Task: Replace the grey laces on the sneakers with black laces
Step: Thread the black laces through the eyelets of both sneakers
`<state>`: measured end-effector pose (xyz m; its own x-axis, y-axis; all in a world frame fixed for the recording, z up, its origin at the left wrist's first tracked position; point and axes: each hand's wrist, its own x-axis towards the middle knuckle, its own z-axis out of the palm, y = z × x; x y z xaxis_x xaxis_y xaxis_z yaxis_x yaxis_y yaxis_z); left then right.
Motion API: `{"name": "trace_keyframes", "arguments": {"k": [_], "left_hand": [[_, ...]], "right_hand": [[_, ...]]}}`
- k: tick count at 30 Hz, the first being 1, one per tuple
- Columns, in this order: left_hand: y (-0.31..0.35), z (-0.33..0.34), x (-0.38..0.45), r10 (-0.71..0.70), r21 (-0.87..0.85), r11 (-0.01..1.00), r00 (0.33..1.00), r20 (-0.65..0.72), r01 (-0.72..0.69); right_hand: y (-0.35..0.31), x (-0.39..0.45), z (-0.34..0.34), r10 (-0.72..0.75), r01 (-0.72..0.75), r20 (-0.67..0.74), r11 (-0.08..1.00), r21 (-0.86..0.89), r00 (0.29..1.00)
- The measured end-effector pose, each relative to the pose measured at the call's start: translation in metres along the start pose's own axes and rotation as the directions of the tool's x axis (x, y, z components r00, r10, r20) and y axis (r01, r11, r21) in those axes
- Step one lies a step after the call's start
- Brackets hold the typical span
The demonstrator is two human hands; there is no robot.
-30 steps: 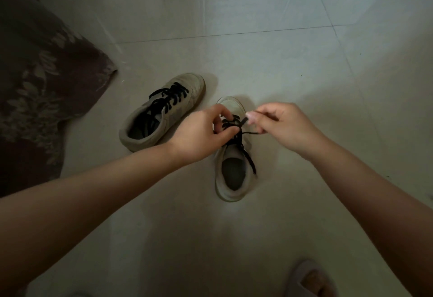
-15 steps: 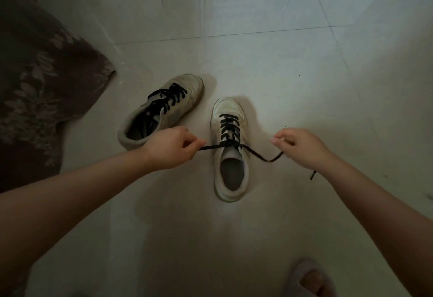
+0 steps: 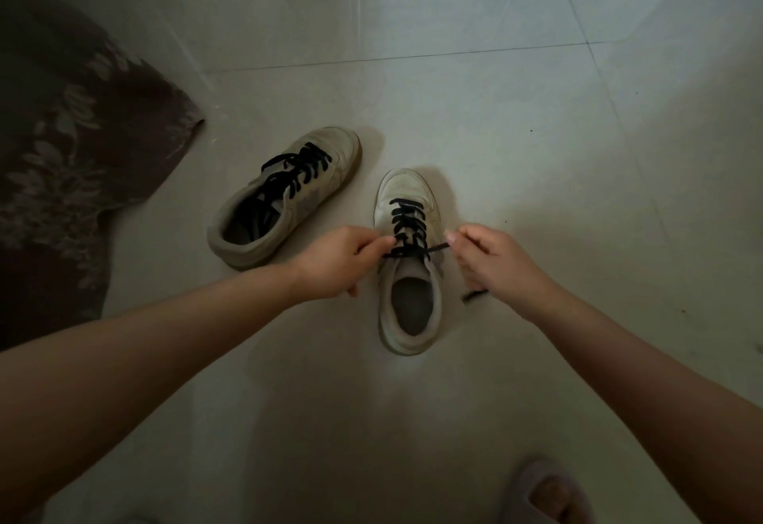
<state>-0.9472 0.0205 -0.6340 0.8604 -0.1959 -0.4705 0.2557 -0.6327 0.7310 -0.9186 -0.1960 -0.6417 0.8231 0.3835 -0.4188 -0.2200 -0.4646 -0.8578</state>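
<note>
Pale tile floor, and the near sneaker [image 3: 408,267] points toe-away, its black lace [image 3: 408,230] crossing at the top eyelets, with left hand [image 3: 334,261] and right hand [image 3: 495,261] each pinching an end on opposite sides, equally close.

A slippered foot [image 3: 547,494] is cut by the bottom edge; the patterned cloth [image 3: 62,143] by the left.

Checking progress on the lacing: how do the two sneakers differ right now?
The left sneaker lies angled, toe pointing up-right, untouched; the right sneaker points straight away between both hands. The left sneaker's lace ends hang loose into its opening; the right sneaker's black lace is pinched at each end by the left hand and right hand. Both are pale and black-laced.
</note>
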Motion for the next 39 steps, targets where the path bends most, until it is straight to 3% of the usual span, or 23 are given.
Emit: {"name": "trace_keyframes", "arguments": {"k": [4,7,9,11,12,14,15,17,19,21,24,27,29,31,33,36,39], "left_hand": [[-0.01,-0.004,-0.001,-0.077,-0.076,0.994,0.995,0.067,0.082],[-0.012,-0.009,0.0,-0.132,-0.073,0.987,0.977,0.17,0.146],[-0.012,-0.019,0.0,-0.188,-0.005,0.979,0.913,0.361,0.204],[-0.009,-0.028,-0.001,-0.162,-0.027,0.977,0.819,0.551,0.211],[-0.006,-0.029,-0.001,-0.105,-0.126,0.967,0.799,0.592,0.221],[0.002,-0.027,0.001,0.016,-0.377,0.899,0.844,0.537,0.223],[0.006,-0.023,0.003,0.031,-0.471,0.859,0.898,0.44,0.201],[0.012,-0.01,0.007,-0.046,-0.526,0.842,0.987,0.153,0.12],[0.017,0.005,0.009,-0.116,-0.504,0.863,0.985,-0.129,0.036],[0.02,0.015,0.01,-0.05,-0.495,0.865,0.97,-0.236,-0.076],[0.021,0.017,0.008,0.181,-0.458,0.856,0.969,-0.165,-0.238],[0.016,0.011,0.009,0.352,-0.303,0.879,0.93,-0.106,-0.367],[0.012,0.009,0.013,0.35,-0.036,0.932,0.923,-0.159,-0.36],[0.005,0.007,0.015,0.281,0.133,0.957,0.933,-0.223,-0.257],[0.001,0.006,0.014,0.235,0.05,0.972,0.951,-0.202,-0.23],[-0.004,-0.003,0.006,0.092,-0.199,0.972,0.983,-0.156,-0.122],[-0.015,-0.014,-0.005,-0.038,-0.266,0.964,0.997,-0.06,0.021]], "right_hand": [[0.01,-0.009,-0.003,0.085,-0.079,0.026,0.978,-0.193,0.996],[0.002,-0.014,-0.012,0.085,-0.084,-0.007,0.989,0.12,0.996],[-0.006,-0.016,-0.023,0.097,-0.107,0.075,0.984,0.145,0.992],[-0.003,-0.011,-0.031,0.098,-0.066,0.128,0.97,-0.234,0.987],[0.0,-0.006,-0.033,0.087,-0.029,0.104,0.886,-0.463,0.991],[0.009,0.003,-0.027,-0.024,-0.026,-0.066,0.753,-0.658,0.998],[0.011,0.005,-0.021,-0.102,-0.047,-0.201,0.78,-0.624,0.974],[0.007,0.009,-0.008,-0.149,-0.027,-0.433,0.927,-0.374,0.889],[-0.004,0.012,0.003,0.002,-0.053,-0.443,0.993,-0.103,0.897],[-0.013,0.012,0.011,0.111,-0.133,-0.3,0.99,-0.054,0.948],[-0.02,0.013,0.02,0.186,-0.202,-0.123,0.971,-0.131,0.975],[-0.024,0.015,0.02,0.213,-0.227,-0.091,0.955,-0.19,0.973],[-0.027,0.015,0.019,0.135,-0.161,-0.133,0.963,-0.217,0.982],[-0.03,0.013,0.018,0.013,-0.051,-0.164,0.972,-0.229,0.986],[-0.031,0.012,0.015,-0.031,-0.015,-0.192,0.972,-0.233,0.981],[-0.023,0.007,0.004,0.046,-0.089,-0.24,0.981,-0.171,0.97],[-0.01,-0.001,-0.005,0.009,-0.088,-0.263,0.953,-0.291,0.965]]}}
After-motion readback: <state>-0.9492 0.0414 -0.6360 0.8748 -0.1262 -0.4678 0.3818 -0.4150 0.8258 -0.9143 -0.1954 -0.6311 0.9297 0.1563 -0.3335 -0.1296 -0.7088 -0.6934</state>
